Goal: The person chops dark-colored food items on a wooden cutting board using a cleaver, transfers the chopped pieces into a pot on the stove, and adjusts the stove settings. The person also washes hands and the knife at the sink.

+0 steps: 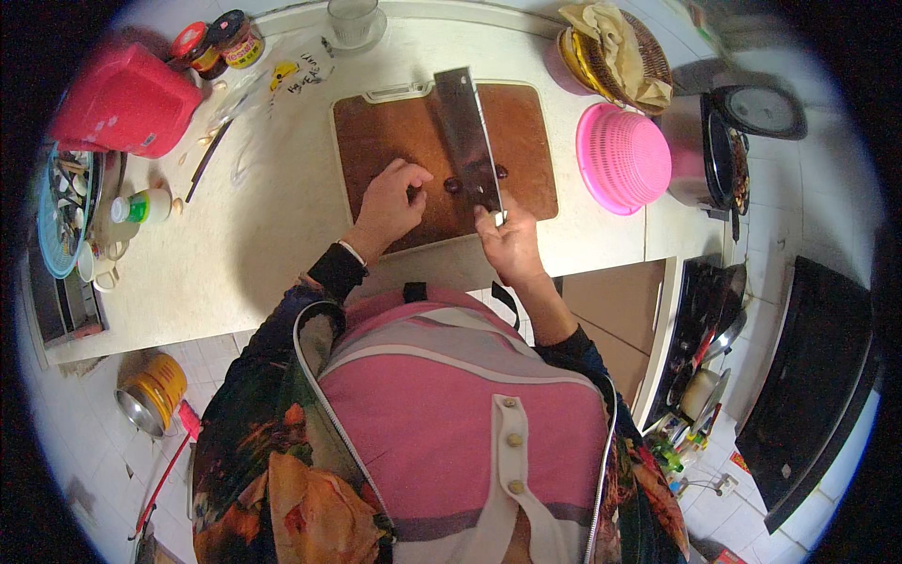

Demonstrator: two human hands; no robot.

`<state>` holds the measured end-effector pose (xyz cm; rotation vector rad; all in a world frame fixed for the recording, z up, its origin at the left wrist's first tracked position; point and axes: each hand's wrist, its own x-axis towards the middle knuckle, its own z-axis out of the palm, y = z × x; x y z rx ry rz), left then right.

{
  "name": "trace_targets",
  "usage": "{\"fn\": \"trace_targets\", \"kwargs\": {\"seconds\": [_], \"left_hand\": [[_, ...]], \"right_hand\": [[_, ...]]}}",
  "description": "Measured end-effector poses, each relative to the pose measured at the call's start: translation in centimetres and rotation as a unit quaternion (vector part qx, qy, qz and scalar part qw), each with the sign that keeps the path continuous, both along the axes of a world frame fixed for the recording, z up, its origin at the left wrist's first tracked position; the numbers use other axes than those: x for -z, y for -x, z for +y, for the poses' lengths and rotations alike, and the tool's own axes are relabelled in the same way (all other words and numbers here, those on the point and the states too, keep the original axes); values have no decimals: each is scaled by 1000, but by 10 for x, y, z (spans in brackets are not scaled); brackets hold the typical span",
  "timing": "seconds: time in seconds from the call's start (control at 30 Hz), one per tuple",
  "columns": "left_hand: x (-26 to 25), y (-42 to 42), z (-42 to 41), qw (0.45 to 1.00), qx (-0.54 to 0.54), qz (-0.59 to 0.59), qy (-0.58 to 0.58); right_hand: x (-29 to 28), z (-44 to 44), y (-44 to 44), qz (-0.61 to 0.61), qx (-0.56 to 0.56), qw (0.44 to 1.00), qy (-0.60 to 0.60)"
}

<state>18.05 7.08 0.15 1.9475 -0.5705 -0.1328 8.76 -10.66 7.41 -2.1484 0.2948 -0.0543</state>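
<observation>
My right hand [509, 238] grips the handle of a broad cleaver [466, 137], held over a brown cutting board [525, 141] with its blade pointing away from me. Small dark round pieces of food [452, 185] lie on the board beside the blade, one on each side. My left hand [394, 204] is over the board's left part, its fingers curled. Something dark shows between thumb and forefinger, but I cannot tell whether it is held there or lies beneath.
Right of the board stand a pink plastic colander [627, 158] and a wicker basket [652, 56]. A red container [130, 99], lidded jars [236, 39], chopsticks [209, 161] and a white bottle [143, 206] are at left. A glass cup [354, 21] stands behind the board.
</observation>
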Motion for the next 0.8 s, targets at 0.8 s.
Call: {"fn": "trace_targets", "kwargs": {"seconds": [0.8], "left_hand": [[-39, -66, 26, 991, -116, -27, 54]], "right_hand": [[-9, -24, 25, 137, 153, 970, -129]]}}
